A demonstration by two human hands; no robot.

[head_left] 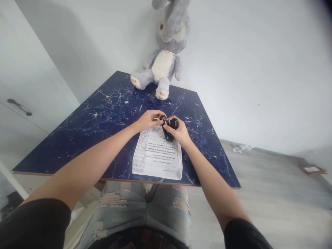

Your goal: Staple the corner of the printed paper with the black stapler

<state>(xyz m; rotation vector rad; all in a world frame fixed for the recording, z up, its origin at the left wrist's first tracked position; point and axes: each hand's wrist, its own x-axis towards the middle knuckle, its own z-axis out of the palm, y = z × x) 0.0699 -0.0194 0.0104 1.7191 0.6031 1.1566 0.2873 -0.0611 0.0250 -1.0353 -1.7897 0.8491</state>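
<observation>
Both of my hands meet over the top end of a stack of printed paper (pixel 158 155), which lies near the table's front edge. My right hand (pixel 181 132) is closed around a black stapler (pixel 169 135) with silver metal parts, its thumb across the body; the exact shape is partly covered by fingers. From the other side, my left hand (pixel 151 119) pinches at the metal end of the same stapler, fingertips touching it. Whether a small piece sits between those left fingertips is too small to tell.
A blue marbled table (pixel 103 114) stands against the wall. At its back sits a grey plush rabbit (pixel 163 64), leaning on the wall. A cabinet door with a dark handle (pixel 19 106) is at left. On the floor at right lie a clear plastic item (pixel 242 148) and flat cardboard (pixel 313 169).
</observation>
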